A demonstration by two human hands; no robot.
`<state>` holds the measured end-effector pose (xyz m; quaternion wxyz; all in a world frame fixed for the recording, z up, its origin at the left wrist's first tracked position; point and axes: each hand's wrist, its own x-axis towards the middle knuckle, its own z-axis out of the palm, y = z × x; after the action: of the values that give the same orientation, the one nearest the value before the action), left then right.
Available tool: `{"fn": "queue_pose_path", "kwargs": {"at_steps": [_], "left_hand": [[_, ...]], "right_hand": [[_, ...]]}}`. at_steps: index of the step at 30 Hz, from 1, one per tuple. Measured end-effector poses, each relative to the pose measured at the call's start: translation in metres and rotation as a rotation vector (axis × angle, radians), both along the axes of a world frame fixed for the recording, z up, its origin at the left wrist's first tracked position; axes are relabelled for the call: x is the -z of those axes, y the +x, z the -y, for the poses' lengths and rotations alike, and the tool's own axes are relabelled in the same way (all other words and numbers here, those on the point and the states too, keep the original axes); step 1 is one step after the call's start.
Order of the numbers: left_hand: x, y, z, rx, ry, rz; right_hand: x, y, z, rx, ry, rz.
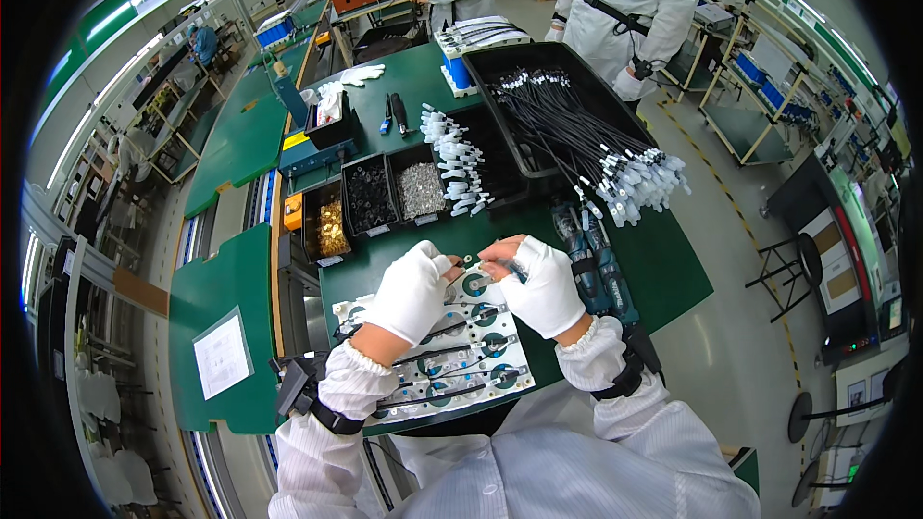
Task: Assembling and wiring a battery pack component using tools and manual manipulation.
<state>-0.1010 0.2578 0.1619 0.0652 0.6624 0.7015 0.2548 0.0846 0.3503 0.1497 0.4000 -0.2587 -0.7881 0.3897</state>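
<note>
My left hand (411, 290) and my right hand (540, 286), both in white fingerless gloves, meet over the far edge of a white panel (524, 377). Their bare fingertips are pinched close together, and whatever small thing lies between them is too small to make out. Round green parts (493, 344) and short black cables (452, 394) with metal ends sit in rows on the panel. Part of its left side is hidden by my left hand and wrist. Beside my right hand, two teal-and-black power screwdrivers (608, 274) lie on the green table (663, 264).
Beyond my hands stand bins of gold parts (332, 231), black parts (369, 194) and silver parts (421, 190). A large black tray (495, 62) holds black cables (567, 115) with white ends. Two hand tools (392, 115) lie farther back. Co-workers in white stand across the table.
</note>
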Motion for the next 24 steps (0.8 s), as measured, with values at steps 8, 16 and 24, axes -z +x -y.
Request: {"fn": "queue_pose_path", "kwargs": {"at_steps": [8,16,24], "left_hand": [[-0.001,0.005,-0.005,0.044,0.101,0.043],[0.000,0.006,-0.007,0.096,0.069,0.147],[-0.005,0.019,-0.003,0.124,0.043,-0.458]], "right_hand": [[0.013,0.000,-0.014,-0.068,0.462,-0.047],[0.013,-0.001,-0.029,-0.161,0.306,-0.030],[0.018,0.008,-0.021,-0.093,0.356,0.066]]}}
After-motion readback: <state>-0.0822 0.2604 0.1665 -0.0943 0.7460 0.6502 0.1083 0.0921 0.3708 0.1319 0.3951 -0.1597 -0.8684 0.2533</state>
